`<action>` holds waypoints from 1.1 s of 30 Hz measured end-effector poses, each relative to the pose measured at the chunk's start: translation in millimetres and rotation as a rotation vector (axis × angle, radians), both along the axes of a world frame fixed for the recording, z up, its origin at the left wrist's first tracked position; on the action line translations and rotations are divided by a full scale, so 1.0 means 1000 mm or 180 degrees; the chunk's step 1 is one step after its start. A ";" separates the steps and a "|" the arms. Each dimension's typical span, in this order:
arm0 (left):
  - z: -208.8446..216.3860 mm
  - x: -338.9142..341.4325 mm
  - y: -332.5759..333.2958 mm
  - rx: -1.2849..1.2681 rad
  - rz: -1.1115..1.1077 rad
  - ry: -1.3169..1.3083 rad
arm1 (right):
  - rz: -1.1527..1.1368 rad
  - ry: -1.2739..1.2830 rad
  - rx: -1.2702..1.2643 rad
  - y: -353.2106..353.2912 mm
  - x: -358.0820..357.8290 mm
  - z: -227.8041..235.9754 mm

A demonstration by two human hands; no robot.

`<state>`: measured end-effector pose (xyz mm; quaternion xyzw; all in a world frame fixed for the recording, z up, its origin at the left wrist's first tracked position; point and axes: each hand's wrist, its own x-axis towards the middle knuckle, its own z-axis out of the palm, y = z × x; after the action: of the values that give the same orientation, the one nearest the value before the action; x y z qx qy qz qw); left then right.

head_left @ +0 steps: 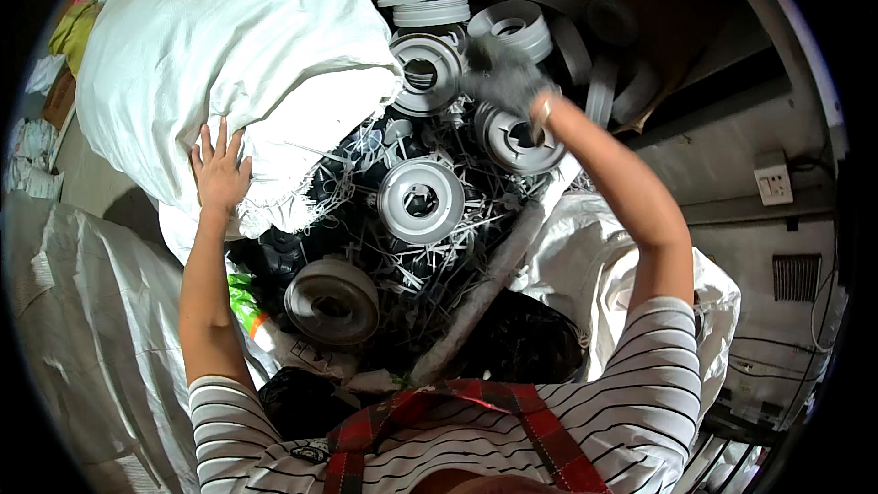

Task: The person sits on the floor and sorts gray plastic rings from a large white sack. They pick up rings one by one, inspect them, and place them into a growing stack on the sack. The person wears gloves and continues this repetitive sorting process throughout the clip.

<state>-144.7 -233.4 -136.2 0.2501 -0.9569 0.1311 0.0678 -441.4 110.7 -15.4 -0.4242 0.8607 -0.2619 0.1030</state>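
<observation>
My left hand (220, 174) lies flat with spread fingers against a large, full white woven sack (229, 55). My right hand (508, 80), in a grey glove, reaches over the pile and is smeared by motion, so its fingers and any hold are unclear. Close to it are grey plastic rings: one ring (426, 53) beside the sack's mouth, another (521, 163) just below the wrist. A lighter ring (445, 202) rests mid-pile on thin grey plastic sprues (430, 261) and dark parts. Nearer to me sits a duller ring (331, 304).
Stacked rings (423, 2) and more loose rings (599, 82) lie at the far side by a cardboard edge. A white rolled rim (494, 279) borders the pile's right. Black plastic bags (521, 337) lie near me. A wall socket (773, 178) is at right; white sheeting (91, 329) at left.
</observation>
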 end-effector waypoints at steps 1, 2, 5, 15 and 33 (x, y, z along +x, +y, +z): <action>-0.001 -0.006 0.004 -0.0016 -0.0045 0.0032 | -0.0132 0.0603 0.0013 -0.018 -0.034 -0.012; -0.001 -0.003 0.004 -0.0017 -0.0010 0.0001 | -0.0215 0.1043 0.0358 -0.042 -0.050 -0.011; -0.006 -0.011 0.007 0.0012 0.0008 0.0042 | -0.0398 0.2124 0.0986 -0.091 -0.088 -0.020; -0.015 -0.002 -0.003 -0.0034 -0.0147 0.0233 | -0.0002 0.2004 0.1216 -0.148 -0.120 -0.083; -0.008 -0.009 0.006 -0.0018 -0.0102 0.0142 | 0.2742 -0.0619 -0.0444 0.057 0.141 0.032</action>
<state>-153.4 -227.5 -144.5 0.2374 -0.9587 0.1271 0.0920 -300.3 167.4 16.3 -0.7233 0.5722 -0.2912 0.2542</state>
